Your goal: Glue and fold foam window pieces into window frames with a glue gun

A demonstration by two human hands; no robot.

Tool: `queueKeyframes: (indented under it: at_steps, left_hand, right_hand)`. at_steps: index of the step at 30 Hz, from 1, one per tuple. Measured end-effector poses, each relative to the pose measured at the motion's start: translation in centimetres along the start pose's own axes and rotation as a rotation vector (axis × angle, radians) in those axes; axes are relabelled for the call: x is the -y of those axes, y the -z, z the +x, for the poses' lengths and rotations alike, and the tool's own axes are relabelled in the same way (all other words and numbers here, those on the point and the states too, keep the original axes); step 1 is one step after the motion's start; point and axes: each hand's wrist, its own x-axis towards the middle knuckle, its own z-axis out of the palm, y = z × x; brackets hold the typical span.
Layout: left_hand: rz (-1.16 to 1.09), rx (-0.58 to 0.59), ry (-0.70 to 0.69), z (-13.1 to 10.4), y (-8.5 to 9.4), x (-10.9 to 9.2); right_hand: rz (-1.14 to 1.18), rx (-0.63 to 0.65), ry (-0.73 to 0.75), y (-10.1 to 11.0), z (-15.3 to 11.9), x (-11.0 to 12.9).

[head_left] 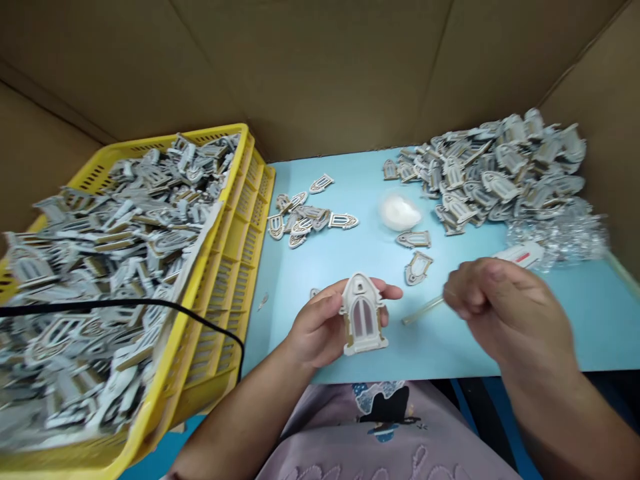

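Note:
My left hand (pixel 320 327) is closed around the edges of a small white arched window ornament (pixel 363 317). The piece is upright, its face turned to me, with tan side edges and greyish panes. Over the table to the right, my right hand (pixel 510 313) has its fingers curled together; whether anything is pinched in them is hidden. Below and behind it, a thin pale stick (pixel 423 311) runs under the fingers. A white object with a red mark (pixel 523 255) shows just past the knuckles; I cannot tell if the two are joined.
A yellow crate (pixel 250 193) heaped with similar pieces stands left, a black cable (pixel 150 303) crossing it. On the blue table (pixel 300 267) are a small cluster (pixel 305 220), a white lump (pixel 400 212), a large pile (pixel 500 167) and clear plastic (pixel 565 240). Cardboard walls (pixel 340 73) enclose it.

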Motion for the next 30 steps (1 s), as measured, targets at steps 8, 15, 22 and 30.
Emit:
queueKeyframes:
  at_steps: [8, 15, 22, 30]
  left_hand:
    - [0.027, -0.104, -0.056, 0.3, -0.4, -0.1]
    - [0.007, -0.174, -0.084, 0.4, -0.4, -0.2]
    - [0.013, -0.162, -0.055, 0.3, -0.1, 0.0]
    - [0.04, -0.093, -0.072, 0.3, 0.1, 0.1]
  right_hand:
    - [0.766, 0.194, -0.41, -0.9, 0.9, 1.4]
    - [0.819, 0.239, -0.403, -0.9, 0.8, 0.8]
    - [0.687, 0.307, -0.333, -1.1, 0.6, 0.4]
    - [0.45, 0.221, -0.355, -1.5, -0.1, -0.6]
